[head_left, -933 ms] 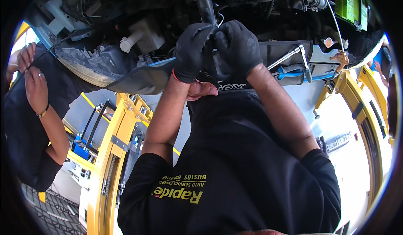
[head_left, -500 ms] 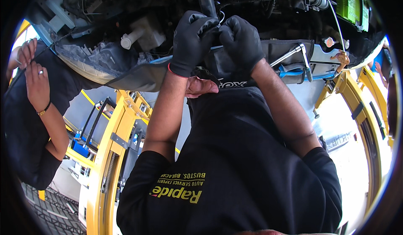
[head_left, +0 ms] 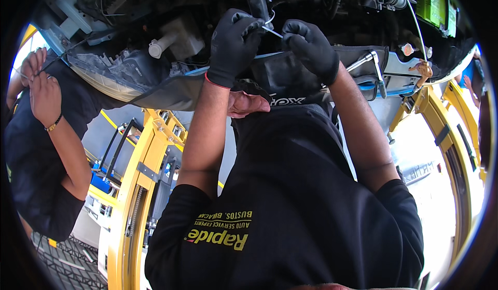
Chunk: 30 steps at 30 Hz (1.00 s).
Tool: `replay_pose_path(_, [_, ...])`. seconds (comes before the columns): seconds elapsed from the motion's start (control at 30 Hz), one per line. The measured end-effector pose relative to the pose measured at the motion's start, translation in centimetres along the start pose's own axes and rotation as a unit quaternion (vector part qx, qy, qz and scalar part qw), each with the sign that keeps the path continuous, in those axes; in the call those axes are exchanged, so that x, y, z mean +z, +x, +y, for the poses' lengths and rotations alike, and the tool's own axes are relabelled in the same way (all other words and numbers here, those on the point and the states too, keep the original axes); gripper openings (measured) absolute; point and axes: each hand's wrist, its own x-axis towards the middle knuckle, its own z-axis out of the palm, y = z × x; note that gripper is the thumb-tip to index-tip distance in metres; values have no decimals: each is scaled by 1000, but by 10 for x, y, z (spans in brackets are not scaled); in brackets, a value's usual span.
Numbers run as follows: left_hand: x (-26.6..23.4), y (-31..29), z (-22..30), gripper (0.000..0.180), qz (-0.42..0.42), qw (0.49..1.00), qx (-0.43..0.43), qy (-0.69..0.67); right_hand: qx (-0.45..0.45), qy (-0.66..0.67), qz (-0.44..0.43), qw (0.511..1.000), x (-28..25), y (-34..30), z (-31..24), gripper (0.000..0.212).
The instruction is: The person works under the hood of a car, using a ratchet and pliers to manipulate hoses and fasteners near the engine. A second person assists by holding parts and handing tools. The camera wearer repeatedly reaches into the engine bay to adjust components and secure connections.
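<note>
In black gloves, both my hands are raised over the open engine bay. My left hand [head_left: 233, 44] has its fingers closed on a thin white cable tie [head_left: 273, 32], beside the lower end of a black hose [head_left: 255, 0]. The tie curves up in a small loop by the hose, and its straight end runs across to my right hand [head_left: 311, 49]. There my thumb and fingers pinch it. Whether the tie goes round the hose is hidden behind my left fingers.
A ratchet wrench [head_left: 380, 80] lies on the dark fender cover [head_left: 179, 94] at the car's front edge. A pinkish crumpled cloth [head_left: 248, 105] hangs below my left wrist. At left stand a co-worker's hands [head_left: 44, 95] and a yellow lift post [head_left: 137, 176]. A green battery [head_left: 436, 10] sits far right.
My hands have drawn apart, the right one moving right, and the white tie now shows stretched between them. The co-worker's forearm at left has shifted slightly.
</note>
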Motion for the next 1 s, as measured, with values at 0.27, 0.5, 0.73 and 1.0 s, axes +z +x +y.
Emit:
replay_pose_path(0.27, [3,2,-4,19,2,999,38,38,-70,-439,70,893,2,0,-26,30])
replay_pose_path(0.5, [6,3,-1,19,19,998,45,43,-17,-447,53,893,16,15,-16,31])
replay_pose_path(0.73, [-3,10,0,19,-42,998,-20,35,-38,-95,12,995,12,21,14,27])
replay_pose_path(1.0, [-4,13,11,17,-45,996,-23,72,-55,31,-24,998,11,25,25,26])
